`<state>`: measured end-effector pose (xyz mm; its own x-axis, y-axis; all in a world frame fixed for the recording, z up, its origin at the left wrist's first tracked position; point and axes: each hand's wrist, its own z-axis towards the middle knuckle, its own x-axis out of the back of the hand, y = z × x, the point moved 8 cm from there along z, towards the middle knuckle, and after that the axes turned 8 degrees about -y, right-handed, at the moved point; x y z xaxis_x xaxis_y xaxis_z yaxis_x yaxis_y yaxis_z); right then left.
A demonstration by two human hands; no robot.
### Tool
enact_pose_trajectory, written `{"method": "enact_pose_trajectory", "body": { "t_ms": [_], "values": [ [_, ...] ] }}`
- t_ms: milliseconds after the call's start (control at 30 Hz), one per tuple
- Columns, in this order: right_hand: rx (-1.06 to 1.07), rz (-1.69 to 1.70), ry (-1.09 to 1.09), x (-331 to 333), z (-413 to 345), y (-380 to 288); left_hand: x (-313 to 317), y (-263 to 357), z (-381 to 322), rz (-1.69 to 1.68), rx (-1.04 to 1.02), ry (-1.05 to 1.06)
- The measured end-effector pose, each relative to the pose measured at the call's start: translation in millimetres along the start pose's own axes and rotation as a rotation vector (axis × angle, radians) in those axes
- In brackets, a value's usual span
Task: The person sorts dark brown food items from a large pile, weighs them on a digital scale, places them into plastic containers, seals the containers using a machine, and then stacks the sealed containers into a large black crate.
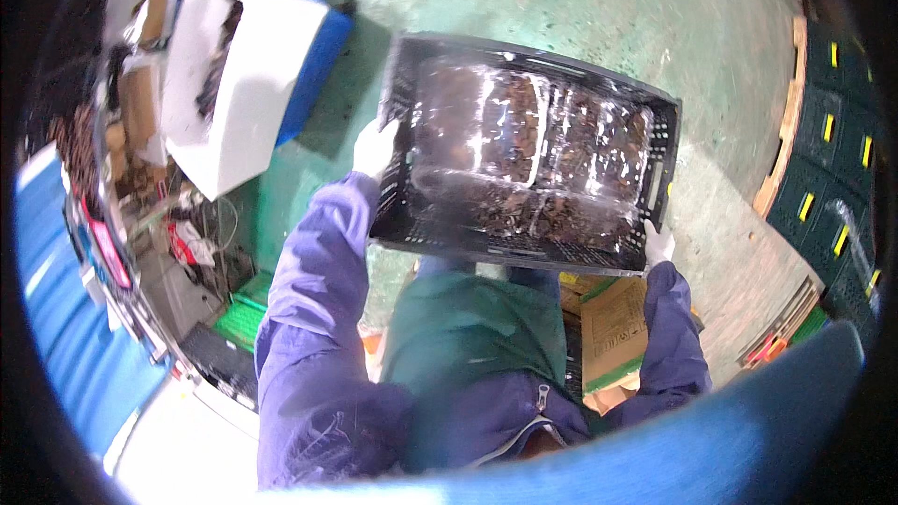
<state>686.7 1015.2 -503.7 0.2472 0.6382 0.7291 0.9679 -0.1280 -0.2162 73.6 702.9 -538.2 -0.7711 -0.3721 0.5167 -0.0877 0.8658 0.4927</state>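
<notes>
A black plastic crate [438,244] is held up in front of my body, tilted a little, above the green floor. Inside it lie several clear plastic packs [515,133] with dark brown pieces in them; glare hides what exactly they are. My left hand [375,147], in a white glove, grips the crate's left end wall. On the opposite end, my right hand [658,244], also gloved in white, holds the wall near its lower corner. The fingers of both hands are partly hidden by the crate walls.
At left stands a white and blue bin [263,84] with dark contents. Dark crates with yellow tabs [807,207] are stacked along the right, beside a wooden pallet edge [784,126]. A cardboard box [614,330] sits below the crate. A blue corrugated surface [77,259] lies far left.
</notes>
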Motion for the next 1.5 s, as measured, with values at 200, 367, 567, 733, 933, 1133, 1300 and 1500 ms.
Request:
{"method": "enact_pose_trajectory", "body": {
  "t_ms": [200,367,567,733,933,1133,1300,1500],
  "values": [
    [0.533,0.065,-0.044,66,-136,-140,154,-113,-341,-0.68,0.107,0.346],
    [0.803,-0.071,-0.184,114,-298,-197,153,-233,-607,-0.956,0.184,0.542],
    [1.158,-0.392,-0.209,135,-511,-262,109,-354,-863,-1.098,0.445,0.677],
    [1.316,-0.58,-0.305,117,-632,-303,89,-367,-1030,-1.343,0.59,0.822],
    [1.56,-0.598,-0.482,6,-734,-436,108,-378,-1077,-1.553,0.544,1.036],
    [1.757,-0.831,-0.558,-64,-898,-544,165,-376,-1140,-1.636,0.372,1.261],
    [1.98,-0.785,-0.714,-132,-1007,-631,195,-354,-1147,-1.686,0.417,1.542],
    [2.199,-0.809,-0.832,-211,-1139,-710,234,-349,-1141,-1.647,0.504,1.75]
  ]
}}
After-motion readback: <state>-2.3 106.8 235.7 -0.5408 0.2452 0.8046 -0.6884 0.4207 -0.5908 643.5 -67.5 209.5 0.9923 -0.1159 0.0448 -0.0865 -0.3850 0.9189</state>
